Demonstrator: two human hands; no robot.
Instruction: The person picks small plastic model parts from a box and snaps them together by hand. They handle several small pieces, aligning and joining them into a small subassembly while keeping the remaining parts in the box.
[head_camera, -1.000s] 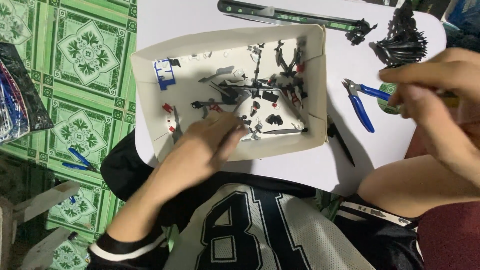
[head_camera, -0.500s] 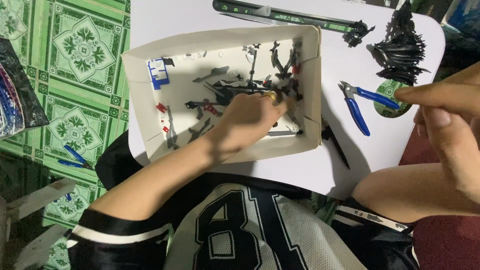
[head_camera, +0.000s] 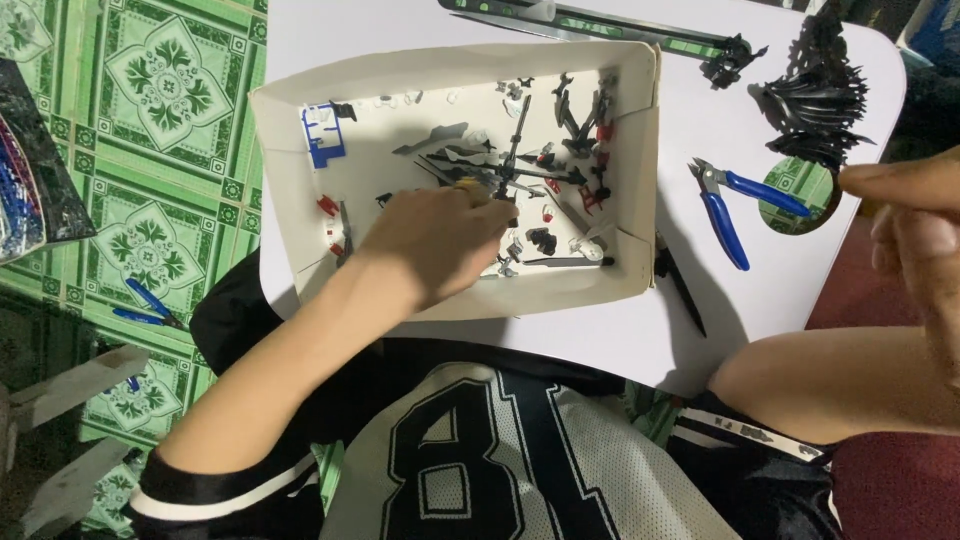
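In the head view, the left hand (head_camera: 435, 245) is reaching into the shallow white cardboard box (head_camera: 640, 170) that is lying on the white round-cornered table (head_camera: 560, 340). Its fingers are curling downward among the small black, grey and red plastic model parts (head_camera: 545, 185) scattered in the middle and right of the box, and the fingertips are touching some of them; I cannot tell if they are really pinching a piece, because the back of the hand is hiding them. A blue plastic frame piece (head_camera: 322, 135) is lying at the far left corner of the box, well apart from the hand. The right hand (head_camera: 915, 215) is staying raised at the right edge of the picture, close to the camera and blurred, with thumb and forefinger pressed together; if something small is between them, it is not visible. On the table right of the box, blue-handled cutting pliers (head_camera: 725, 200) are lying, and a thin black tool (head_camera: 680, 285) is just beside the box's near right corner. A spiky black model piece (head_camera: 815, 100) is standing at the far right of the table. Another pair of blue-handled pliers (head_camera: 145, 305) is lying on the green patterned floor (head_camera: 150, 90) to the left.
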